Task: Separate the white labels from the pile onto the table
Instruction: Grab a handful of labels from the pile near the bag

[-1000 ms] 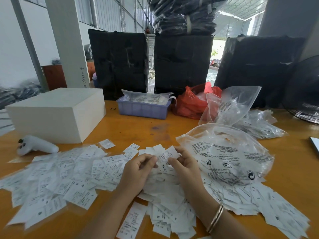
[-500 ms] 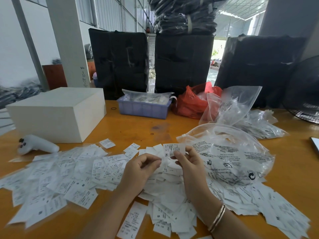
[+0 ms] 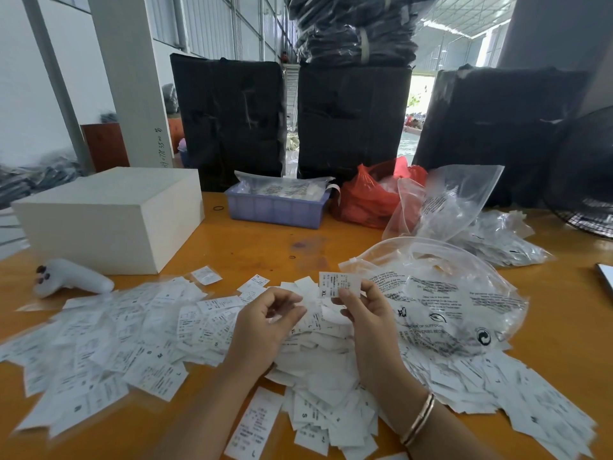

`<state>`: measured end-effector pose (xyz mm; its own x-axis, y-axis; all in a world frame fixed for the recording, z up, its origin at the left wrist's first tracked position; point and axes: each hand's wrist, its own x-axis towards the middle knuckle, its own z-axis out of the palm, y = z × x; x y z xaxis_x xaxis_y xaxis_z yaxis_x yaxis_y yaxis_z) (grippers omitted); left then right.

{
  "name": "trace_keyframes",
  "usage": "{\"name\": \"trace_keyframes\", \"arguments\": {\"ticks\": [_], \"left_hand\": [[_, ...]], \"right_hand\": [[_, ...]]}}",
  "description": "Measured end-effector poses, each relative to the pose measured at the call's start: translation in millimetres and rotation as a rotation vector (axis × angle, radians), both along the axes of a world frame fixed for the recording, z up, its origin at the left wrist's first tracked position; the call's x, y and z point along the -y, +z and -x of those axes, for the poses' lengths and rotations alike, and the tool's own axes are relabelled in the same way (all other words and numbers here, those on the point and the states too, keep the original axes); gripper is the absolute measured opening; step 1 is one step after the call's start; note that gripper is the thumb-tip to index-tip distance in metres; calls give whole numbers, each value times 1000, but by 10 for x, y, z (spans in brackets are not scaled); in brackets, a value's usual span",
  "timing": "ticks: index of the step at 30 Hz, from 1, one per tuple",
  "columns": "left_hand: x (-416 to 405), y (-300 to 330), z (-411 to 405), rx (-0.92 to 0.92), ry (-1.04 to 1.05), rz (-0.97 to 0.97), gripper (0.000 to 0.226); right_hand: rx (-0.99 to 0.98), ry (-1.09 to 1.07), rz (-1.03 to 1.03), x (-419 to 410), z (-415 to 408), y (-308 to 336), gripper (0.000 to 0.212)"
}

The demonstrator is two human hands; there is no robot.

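- The right hand (image 3: 365, 313) pinches a single white label (image 3: 339, 284) marked XL between thumb and fingertips, lifted above the heap with its print turned up toward the head camera, probably so the size can be read before it is sorted.
- The left hand (image 3: 265, 327) hovers just beside it over the middle of the pile (image 3: 318, 356), fingers loosely curled; whether a thin label sits inside the curl I cannot tell.
- The pile lies along the near edge of the tabletop (image 3: 265, 247), thickest right under the hands, so each next piece is within easy reach.
- Toward the near left corner the spread labels (image 3: 109, 340) lie thinner and flatter, with S, M and L showing; this looks like where separated pieces go.
- A clear zip bag (image 3: 441, 293) lies open-mouthed toward the hands, resting on the right part of the heap, likely what the labels came in.
- Farther back stand a white box (image 3: 109, 217) towards the left edge, and a purple tray (image 3: 275, 207) and a red plastic bag (image 3: 368, 197) by the far edge, out of the working area.
- A white handheld controller (image 3: 71, 278) rests in front of the box.
- Judging by the heap's size, most of the sorting remains.
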<state>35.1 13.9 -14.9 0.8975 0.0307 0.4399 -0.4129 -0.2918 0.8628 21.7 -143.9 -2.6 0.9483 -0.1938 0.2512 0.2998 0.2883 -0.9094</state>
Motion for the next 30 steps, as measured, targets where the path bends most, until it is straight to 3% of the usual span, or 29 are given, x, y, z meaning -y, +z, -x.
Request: {"name": "trace_keyframes", "arguments": {"ticks": [8, 15, 21, 25, 30], "left_hand": [[2, 6, 6, 8, 6, -31, 21], [4, 2, -5, 14, 8, -24, 15], [-8, 21, 1, -29, -13, 70, 4], [-6, 56, 39, -35, -23, 71, 25], [-4, 58, 39, -78, -52, 52, 27]], "right_hand": [[8, 66, 91, -63, 11, -13, 7], [-50, 168, 164, -75, 23, -37, 7], [-7, 50, 61, -32, 18, -15, 11], [9, -2, 26, -20, 7, -6, 22], [61, 8, 27, -66, 34, 5, 17]]}}
